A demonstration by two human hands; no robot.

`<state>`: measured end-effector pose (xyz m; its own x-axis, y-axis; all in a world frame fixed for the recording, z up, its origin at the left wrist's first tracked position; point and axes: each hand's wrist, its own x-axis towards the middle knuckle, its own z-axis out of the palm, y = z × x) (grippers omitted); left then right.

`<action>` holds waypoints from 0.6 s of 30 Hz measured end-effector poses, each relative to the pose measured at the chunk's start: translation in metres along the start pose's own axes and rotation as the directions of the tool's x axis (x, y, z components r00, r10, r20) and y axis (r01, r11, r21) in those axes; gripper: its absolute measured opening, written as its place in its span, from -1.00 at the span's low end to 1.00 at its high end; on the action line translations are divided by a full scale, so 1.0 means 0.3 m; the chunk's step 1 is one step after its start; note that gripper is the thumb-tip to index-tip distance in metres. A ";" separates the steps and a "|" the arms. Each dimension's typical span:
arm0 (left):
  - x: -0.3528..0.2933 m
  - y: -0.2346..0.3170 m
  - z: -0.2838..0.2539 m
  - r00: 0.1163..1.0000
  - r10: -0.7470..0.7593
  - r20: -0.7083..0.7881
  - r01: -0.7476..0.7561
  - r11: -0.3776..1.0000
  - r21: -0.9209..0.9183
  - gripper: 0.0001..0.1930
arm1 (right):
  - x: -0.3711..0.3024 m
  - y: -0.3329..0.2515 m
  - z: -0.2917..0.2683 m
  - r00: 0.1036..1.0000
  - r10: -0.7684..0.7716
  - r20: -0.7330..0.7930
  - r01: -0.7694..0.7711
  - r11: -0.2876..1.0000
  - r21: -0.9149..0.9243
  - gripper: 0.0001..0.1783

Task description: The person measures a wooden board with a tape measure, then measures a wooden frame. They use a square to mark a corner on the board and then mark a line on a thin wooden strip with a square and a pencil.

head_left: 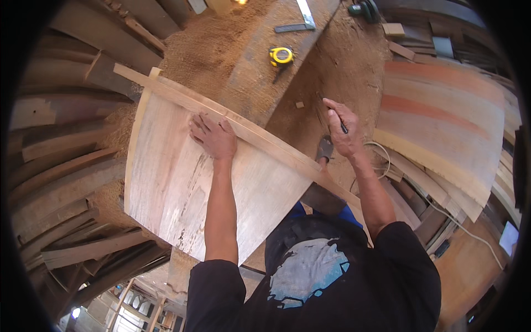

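Observation:
My left hand (215, 136) lies on a wide pale wooden panel (166, 160), its fingers spread, close beside a long narrow wooden strip (243, 120). The strip runs slantwise along the panel's far edge and sticks out past it at both ends. Dark streaks mark the panel's grain. To the right, my right hand (344, 128) is raised off the panel, closed around a thin dark pen (344, 129). The pen touches neither the panel nor the strip.
Beyond the strip, a dusty board (251, 69) carries a yellow tape measure (281, 56) and a try square (298, 25). Planks (66, 141) line the left side. Another broad panel (437, 122) lies right, near a pale cable (467, 229). Sawdust (199, 50) covers the floor.

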<state>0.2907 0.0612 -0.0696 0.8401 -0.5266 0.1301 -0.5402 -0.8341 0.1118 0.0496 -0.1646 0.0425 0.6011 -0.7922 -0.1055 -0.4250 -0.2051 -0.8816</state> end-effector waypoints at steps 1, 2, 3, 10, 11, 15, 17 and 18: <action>0.007 0.000 -0.007 1.000 0.005 -0.015 -0.005 1.000 0.006 -0.27 | 0.018 -0.035 0.031 0.994 0.106 0.037 -0.110 0.987 0.117 -0.73; 0.010 -0.008 -0.008 0.999 -0.012 -0.052 0.013 1.000 0.021 -0.27 | 0.045 -0.047 0.076 0.996 0.069 0.049 -0.075 0.988 0.136 -0.73; 0.002 -0.007 -0.001 1.000 -0.004 -0.022 0.004 1.000 0.004 -0.27 | 0.072 -0.054 0.131 0.994 0.046 0.099 -0.060 0.988 0.145 -0.74; -0.014 0.018 -0.042 0.997 -0.056 0.061 0.061 0.995 -0.083 -0.22 | 0.297 -0.294 0.576 0.887 -0.410 0.212 0.394 0.912 0.114 -0.77; -0.018 0.015 -0.042 0.998 -0.042 0.041 0.046 0.994 -0.096 -0.22 | 0.328 -0.335 0.636 0.868 -0.435 0.240 0.419 0.901 0.118 -0.76; -0.023 0.020 -0.036 0.999 -0.042 0.022 0.045 0.992 -0.120 -0.23 | 0.458 -0.441 0.844 0.827 -0.482 0.289 0.479 0.874 0.084 -0.74; -0.015 0.024 -0.044 0.998 -0.045 0.044 0.052 0.984 -0.169 -0.23 | 0.518 -0.494 0.925 0.816 -0.401 0.416 0.406 0.910 0.080 -0.72; -0.014 0.023 -0.047 0.998 -0.053 0.039 0.059 0.984 -0.168 -0.23 | 0.544 -0.514 0.965 0.811 -0.407 0.420 0.412 0.907 0.083 -0.72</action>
<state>0.2826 0.0600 -0.0554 0.8687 -0.4879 0.0854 -0.4907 -0.8242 0.2828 0.4091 -0.0959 0.0281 0.9447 -0.3182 0.0797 -0.0821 -0.4649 -0.8816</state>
